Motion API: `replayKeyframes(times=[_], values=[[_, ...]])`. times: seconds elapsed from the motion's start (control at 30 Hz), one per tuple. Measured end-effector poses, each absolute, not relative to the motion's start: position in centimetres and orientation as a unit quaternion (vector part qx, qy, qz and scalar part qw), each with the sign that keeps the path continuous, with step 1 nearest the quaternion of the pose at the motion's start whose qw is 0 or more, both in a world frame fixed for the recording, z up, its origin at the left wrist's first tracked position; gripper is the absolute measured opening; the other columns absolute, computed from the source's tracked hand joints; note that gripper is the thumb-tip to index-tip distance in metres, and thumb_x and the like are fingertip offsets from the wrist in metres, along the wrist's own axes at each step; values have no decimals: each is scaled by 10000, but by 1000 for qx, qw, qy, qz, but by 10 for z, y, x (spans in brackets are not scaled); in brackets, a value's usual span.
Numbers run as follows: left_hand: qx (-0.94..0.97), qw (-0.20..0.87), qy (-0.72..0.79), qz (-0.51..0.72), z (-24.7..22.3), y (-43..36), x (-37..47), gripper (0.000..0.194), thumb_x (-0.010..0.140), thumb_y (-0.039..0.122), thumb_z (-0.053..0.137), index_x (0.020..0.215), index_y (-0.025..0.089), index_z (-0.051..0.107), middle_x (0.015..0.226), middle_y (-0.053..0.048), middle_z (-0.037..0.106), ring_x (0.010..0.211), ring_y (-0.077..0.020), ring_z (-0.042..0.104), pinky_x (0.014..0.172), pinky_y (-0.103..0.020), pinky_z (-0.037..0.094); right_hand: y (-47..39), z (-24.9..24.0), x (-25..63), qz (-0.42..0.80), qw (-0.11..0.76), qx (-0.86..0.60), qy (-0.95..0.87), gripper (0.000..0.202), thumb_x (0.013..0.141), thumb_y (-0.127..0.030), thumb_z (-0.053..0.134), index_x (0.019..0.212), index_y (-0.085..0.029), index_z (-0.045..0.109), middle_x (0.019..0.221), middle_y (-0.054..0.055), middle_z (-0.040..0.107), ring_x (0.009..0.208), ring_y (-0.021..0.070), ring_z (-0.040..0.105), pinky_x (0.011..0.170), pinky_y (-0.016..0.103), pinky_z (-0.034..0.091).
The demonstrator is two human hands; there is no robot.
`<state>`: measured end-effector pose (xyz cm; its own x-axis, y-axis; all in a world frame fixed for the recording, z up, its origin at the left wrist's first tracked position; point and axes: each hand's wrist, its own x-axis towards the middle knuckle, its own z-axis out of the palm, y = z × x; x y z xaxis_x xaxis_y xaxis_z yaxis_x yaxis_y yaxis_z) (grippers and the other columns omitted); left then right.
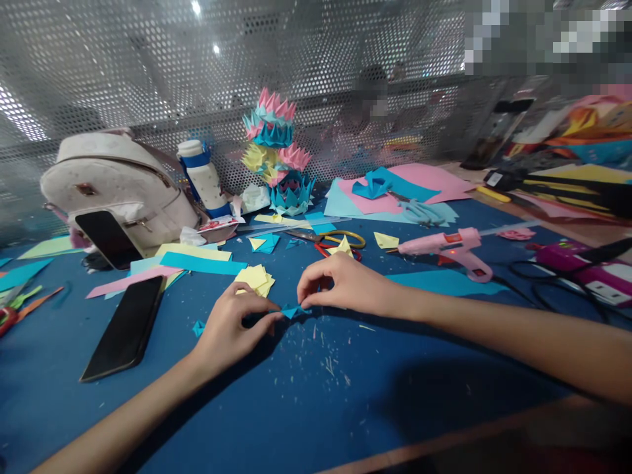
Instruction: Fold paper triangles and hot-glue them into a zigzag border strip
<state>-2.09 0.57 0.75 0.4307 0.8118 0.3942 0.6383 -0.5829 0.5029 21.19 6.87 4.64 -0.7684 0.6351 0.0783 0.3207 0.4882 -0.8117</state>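
Between my two hands, low over the blue table (pixel 316 395), is a small folded piece of blue paper (pixel 292 312). My left hand (pixel 234 319) pinches its left end between thumb and fingers. At the right end, my right hand (pixel 340 283) grips it with the fingertips, the other fingers curled. A stack of yellow paper squares (pixel 255 280) lies just behind my left hand. Another little blue folded piece (pixel 198 328) rests left of that hand. Behind my right hand are a yellow folded piece (pixel 343 247) and scissors (pixel 350 238) with yellow and red handles.
A pink glue gun (pixel 447 249) lies at right, its cord trailing toward a purple power strip (pixel 587 270). Two phones, one lying flat (pixel 126 329), stand left near a white backpack (pixel 118 184). A bottle (pixel 203 178) and layered paper flowers (pixel 291 191) stand behind. Paper scraps litter the table.
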Motion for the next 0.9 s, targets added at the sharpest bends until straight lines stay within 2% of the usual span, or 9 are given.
replayKeyframes(times=[0.37, 0.5, 0.63, 0.77, 0.9], values=[[838, 161, 431, 293, 9, 6, -23, 186, 949, 324, 614, 820, 251, 726, 623, 44, 715, 633, -174, 625, 835, -404, 446, 67, 52, 212, 403, 173, -278, -855, 25, 803, -166, 718, 813, -154, 737, 777, 4, 722, 706, 103, 627, 658, 213, 455], [831, 177, 454, 269, 19, 4, -21, 132, 933, 334, 619, 909, 259, 725, 621, 16, 679, 703, -205, 619, 720, -352, 462, 66, 55, 215, 456, 135, -270, -838, 78, 784, -179, 724, 853, -144, 722, 776, 14, 719, 709, 110, 647, 655, 210, 485], [825, 217, 472, 221, 24, -3, -13, 124, 926, 304, 609, 846, 255, 690, 652, 27, 667, 677, -182, 613, 657, -300, 438, 60, 50, 218, 519, 92, -278, -803, 128, 775, -169, 713, 896, -134, 689, 779, 24, 714, 724, 126, 673, 648, 213, 506], [839, 198, 464, 205, 18, -10, -5, 76, 894, 220, 634, 827, 234, 664, 697, 33, 668, 676, -166, 610, 665, -288, 430, 53, 43, 221, 449, 67, -293, -841, 93, 780, -126, 701, 871, -145, 704, 768, 6, 704, 710, 116, 649, 630, 199, 462], [856, 133, 446, 226, 8, -12, -1, 55, 903, 165, 631, 862, 200, 621, 844, 5, 662, 795, -176, 606, 750, -312, 421, 48, 39, 221, 327, 73, -292, -896, 75, 788, -128, 734, 847, -175, 724, 800, -7, 680, 743, 117, 595, 643, 213, 393]])
